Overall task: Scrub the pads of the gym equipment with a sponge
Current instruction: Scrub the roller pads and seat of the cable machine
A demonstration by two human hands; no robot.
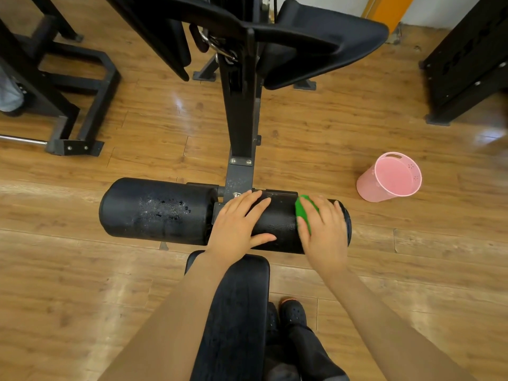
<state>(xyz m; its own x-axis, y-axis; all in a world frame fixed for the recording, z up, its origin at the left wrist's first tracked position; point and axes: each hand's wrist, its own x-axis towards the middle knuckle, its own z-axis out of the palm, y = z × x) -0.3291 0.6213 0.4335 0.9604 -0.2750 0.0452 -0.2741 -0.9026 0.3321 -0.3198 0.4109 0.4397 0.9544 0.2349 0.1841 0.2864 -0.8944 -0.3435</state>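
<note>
Two black roller pads stick out from a black machine post. The left roller pad (154,210) shows wet spots and foam marks. My left hand (239,224) lies flat with spread fingers on the right roller pad (277,224), near the post. My right hand (324,229) presses a green sponge (302,209) onto the outer end of that same pad; only the sponge's left edge shows past my fingers. A long black seat pad (236,312) runs toward me between my forearms.
A pink plastic bucket (390,178) stands on the wooden floor to the right of the rollers. Black machine frames stand at the far left (79,105) and far right (467,64). Large black pads (316,42) hang on the post ahead. My black shoe (292,312) is beside the seat.
</note>
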